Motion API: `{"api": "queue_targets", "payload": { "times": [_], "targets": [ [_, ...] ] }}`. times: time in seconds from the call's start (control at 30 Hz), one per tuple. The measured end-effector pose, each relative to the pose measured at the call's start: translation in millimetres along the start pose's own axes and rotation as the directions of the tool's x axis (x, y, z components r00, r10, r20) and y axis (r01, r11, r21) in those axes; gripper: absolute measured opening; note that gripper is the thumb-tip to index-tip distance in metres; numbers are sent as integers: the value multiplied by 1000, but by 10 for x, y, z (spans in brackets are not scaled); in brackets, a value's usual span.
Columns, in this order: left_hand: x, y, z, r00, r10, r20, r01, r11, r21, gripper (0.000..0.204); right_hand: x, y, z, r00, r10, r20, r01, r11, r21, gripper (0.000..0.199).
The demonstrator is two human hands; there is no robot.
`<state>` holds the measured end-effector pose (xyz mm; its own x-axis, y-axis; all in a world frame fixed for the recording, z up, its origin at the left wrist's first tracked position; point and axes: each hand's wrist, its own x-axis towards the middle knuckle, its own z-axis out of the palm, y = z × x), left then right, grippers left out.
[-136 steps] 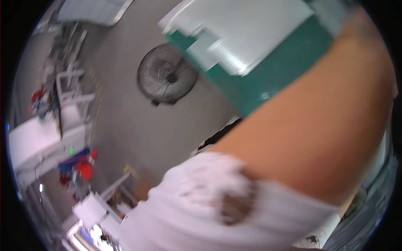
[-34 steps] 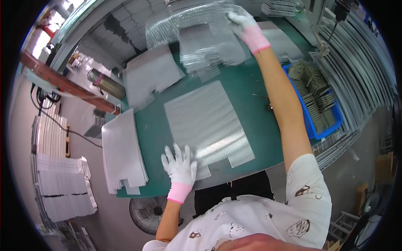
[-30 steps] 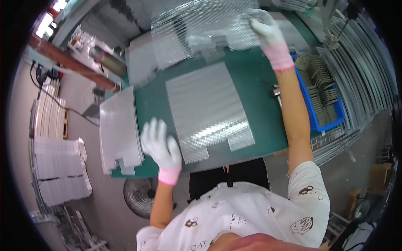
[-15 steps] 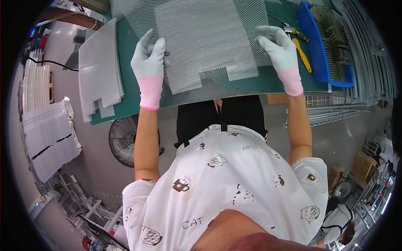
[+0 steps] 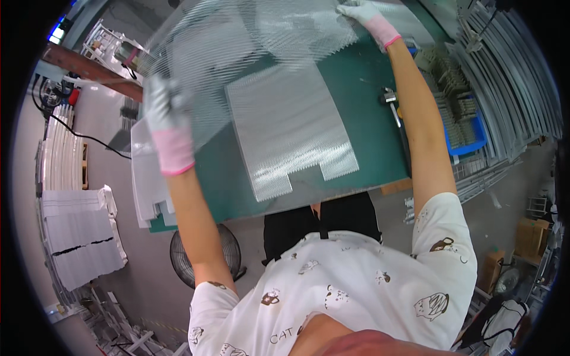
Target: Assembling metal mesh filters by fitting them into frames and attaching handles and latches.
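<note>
**Lifted mesh sheet (image 5: 205, 65) slants over the green tabletop (image 5: 371, 127)**

Two hands in white gloves with pink cuffs reach forward, spread wide apart. The right hand (image 5: 367, 16) is at the far side of the tabletop, its fingers closed on the edge of the lifted mesh sheet. The left hand (image 5: 168, 115) is nearer the person, beside the sheet's left edge; motion blur hides its fingers, so I cannot tell how firmly they close. The see-through sheet is above the tabletop, streaked by blur, its far part cut off by the upper rim of the view.

Nearer the person, a flat mesh sheet (image 5: 291, 124) lies at the middle of the tabletop, its notched edge toward the body. A stack of sheets (image 5: 147, 172) lies at the left edge, partly below the left hand. On the right is a metal-headed tool (image 5: 389, 98), near the right forearm. Beyond that forearm, a blue bin (image 5: 470, 147) holds rows of khaki pieces (image 5: 448, 77), with long grey bars (image 5: 516, 89) alongside. Below the tabletop's near left edge, a black fan (image 5: 205, 255) shows beside the left forearm.
</note>
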<state>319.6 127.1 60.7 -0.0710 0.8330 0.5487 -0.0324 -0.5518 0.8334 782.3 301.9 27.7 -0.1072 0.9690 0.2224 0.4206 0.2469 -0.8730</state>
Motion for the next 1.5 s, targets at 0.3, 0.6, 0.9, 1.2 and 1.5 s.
{"api": "queue_targets", "payload": {
  "times": [0.3,0.6,0.9,1.2,1.5],
  "targets": [
    [-500,437,-750,976,-63,-210,96,984,148,39,737,407,184,963,143,-228,-60,939,338,47],
    [-894,292,-354,881,-439,-177,444,896,-17,35,-152,-961,645,984,100,-145,-132,964,-233,43],
    [-1201,157,303,768,-638,-59,640,762,98,43,-2250,-1120,910,969,231,82,-244,942,229,49],
    [-1400,-167,482,849,-516,-109,475,658,584,55,-2367,-857,1301,971,237,-44,-238,971,-17,55],
    [-1378,-338,372,864,-494,-96,418,598,684,53,-2182,-362,1452,990,108,-93,-124,972,-199,52]
  ]
}}
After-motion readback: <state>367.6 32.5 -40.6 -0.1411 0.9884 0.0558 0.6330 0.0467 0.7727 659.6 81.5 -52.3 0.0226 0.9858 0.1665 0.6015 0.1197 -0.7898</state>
